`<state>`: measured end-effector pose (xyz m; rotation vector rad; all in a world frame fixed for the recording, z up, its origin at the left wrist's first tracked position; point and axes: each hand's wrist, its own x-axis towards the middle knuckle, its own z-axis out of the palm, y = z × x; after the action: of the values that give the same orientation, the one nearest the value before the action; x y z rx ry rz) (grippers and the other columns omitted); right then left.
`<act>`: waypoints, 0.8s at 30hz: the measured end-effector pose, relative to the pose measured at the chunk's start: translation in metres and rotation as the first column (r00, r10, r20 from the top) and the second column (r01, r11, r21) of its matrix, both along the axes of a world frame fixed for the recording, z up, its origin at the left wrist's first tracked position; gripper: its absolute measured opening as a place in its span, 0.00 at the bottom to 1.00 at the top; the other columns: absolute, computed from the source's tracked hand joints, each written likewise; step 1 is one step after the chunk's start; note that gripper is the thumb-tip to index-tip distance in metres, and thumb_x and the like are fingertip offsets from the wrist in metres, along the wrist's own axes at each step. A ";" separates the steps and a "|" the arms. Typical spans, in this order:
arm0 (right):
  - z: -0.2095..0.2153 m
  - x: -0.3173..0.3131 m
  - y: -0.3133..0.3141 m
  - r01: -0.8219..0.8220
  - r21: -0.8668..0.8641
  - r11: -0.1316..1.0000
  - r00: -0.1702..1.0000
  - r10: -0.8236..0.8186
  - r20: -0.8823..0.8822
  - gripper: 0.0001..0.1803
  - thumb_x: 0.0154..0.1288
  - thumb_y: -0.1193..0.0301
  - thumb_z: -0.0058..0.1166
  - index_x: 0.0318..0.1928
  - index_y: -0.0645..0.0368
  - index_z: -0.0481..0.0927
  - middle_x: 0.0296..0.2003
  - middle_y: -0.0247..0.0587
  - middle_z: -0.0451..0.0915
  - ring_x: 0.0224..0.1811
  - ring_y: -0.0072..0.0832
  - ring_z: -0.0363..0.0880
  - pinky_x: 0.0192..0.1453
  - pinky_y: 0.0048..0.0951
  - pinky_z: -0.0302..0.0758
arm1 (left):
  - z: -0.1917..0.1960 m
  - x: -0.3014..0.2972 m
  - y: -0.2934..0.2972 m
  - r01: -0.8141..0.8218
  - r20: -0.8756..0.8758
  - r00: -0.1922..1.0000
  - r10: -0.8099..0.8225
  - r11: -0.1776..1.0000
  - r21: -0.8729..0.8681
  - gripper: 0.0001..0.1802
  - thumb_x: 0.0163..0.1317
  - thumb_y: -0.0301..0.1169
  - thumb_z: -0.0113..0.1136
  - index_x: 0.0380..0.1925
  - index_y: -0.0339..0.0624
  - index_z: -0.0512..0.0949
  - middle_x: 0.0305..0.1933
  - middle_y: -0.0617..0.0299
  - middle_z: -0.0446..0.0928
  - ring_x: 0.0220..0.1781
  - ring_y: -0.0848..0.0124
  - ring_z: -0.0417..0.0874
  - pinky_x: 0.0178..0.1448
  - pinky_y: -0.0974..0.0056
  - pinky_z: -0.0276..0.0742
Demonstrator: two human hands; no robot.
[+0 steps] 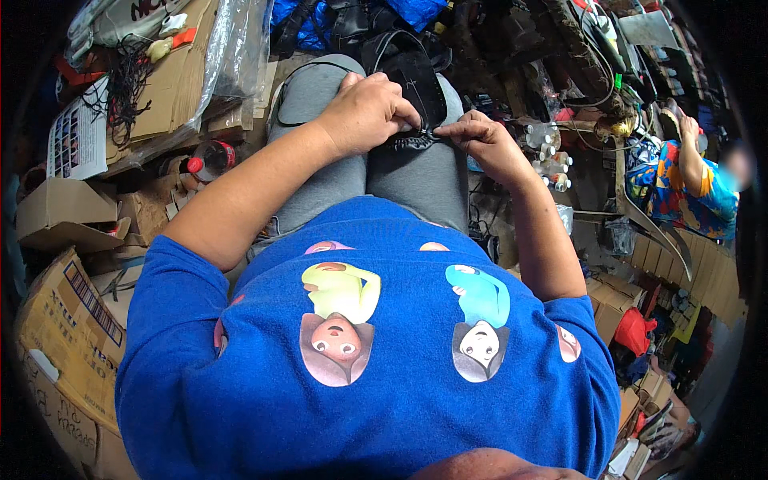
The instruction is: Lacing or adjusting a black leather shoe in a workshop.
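A black leather piece (416, 84), shaped like a shoe upper, lies across my knees over grey trousers (408, 172). My left hand (366, 112) is closed on the near edge of the piece, knuckles up. My right hand (478, 138) pinches the same gathered black edge from the right side. Both hands meet at that edge, almost touching. What lies under my fingers is hidden.
Cardboard boxes (68, 320) and a flattened carton (172, 76) crowd my left, with a red-capped bottle (210, 160). Small white bottles (548, 156) stand right of my knee. Another person in a bright patterned top (680, 188) sits at the far right. Dark clutter fills the top.
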<state>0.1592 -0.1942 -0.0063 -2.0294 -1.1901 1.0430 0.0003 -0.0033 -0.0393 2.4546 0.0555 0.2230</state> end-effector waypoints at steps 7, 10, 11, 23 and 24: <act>-0.007 0.010 0.001 -0.030 -0.005 1.000 0.997 0.029 -0.076 0.20 0.55 0.82 0.53 0.45 0.49 0.86 0.34 0.32 0.74 0.40 0.23 0.73 0.49 0.23 0.70 | -0.002 0.016 0.007 0.064 -0.039 0.997 -0.067 0.995 -0.075 0.07 0.52 0.32 0.63 0.31 0.57 0.85 0.32 0.69 0.76 0.45 0.67 0.75 0.52 0.57 0.65; -0.006 0.008 -0.001 -0.034 0.032 0.999 0.997 0.036 -0.070 0.19 0.56 0.82 0.54 0.45 0.48 0.86 0.34 0.31 0.75 0.40 0.23 0.73 0.49 0.23 0.69 | -0.007 0.016 0.014 0.120 0.002 0.993 -0.122 0.977 -0.177 0.06 0.51 0.32 0.64 0.31 0.56 0.85 0.30 0.68 0.77 0.42 0.67 0.77 0.47 0.60 0.70; -0.006 0.007 -0.002 -0.024 0.033 0.999 0.996 0.027 -0.080 0.19 0.56 0.82 0.54 0.46 0.48 0.86 0.34 0.31 0.74 0.40 0.23 0.73 0.49 0.22 0.69 | -0.008 0.014 0.014 0.122 0.002 0.992 -0.124 0.977 -0.175 0.06 0.51 0.32 0.64 0.31 0.56 0.85 0.30 0.68 0.77 0.42 0.67 0.77 0.47 0.60 0.70; -0.004 0.003 0.002 -0.019 -0.013 1.000 0.997 0.018 -0.074 0.21 0.55 0.84 0.52 0.47 0.52 0.85 0.34 0.29 0.73 0.41 0.19 0.72 0.51 0.20 0.68 | -0.002 0.018 0.007 0.084 -0.018 0.996 -0.086 0.992 -0.096 0.06 0.51 0.33 0.65 0.32 0.55 0.85 0.30 0.68 0.76 0.43 0.67 0.76 0.50 0.57 0.66; -0.005 0.004 0.002 -0.052 -0.019 0.998 0.998 0.051 -0.044 0.21 0.55 0.84 0.52 0.47 0.52 0.85 0.34 0.29 0.73 0.41 0.19 0.72 0.51 0.20 0.68 | 0.000 0.020 0.006 0.131 -0.001 0.991 -0.131 0.990 -0.060 0.07 0.51 0.33 0.65 0.32 0.55 0.85 0.31 0.68 0.76 0.44 0.67 0.75 0.51 0.57 0.64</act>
<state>0.1628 -0.1920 -0.0109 -1.9907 -1.2195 1.1226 0.0205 0.0028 -0.0395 2.3889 -0.0956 0.1548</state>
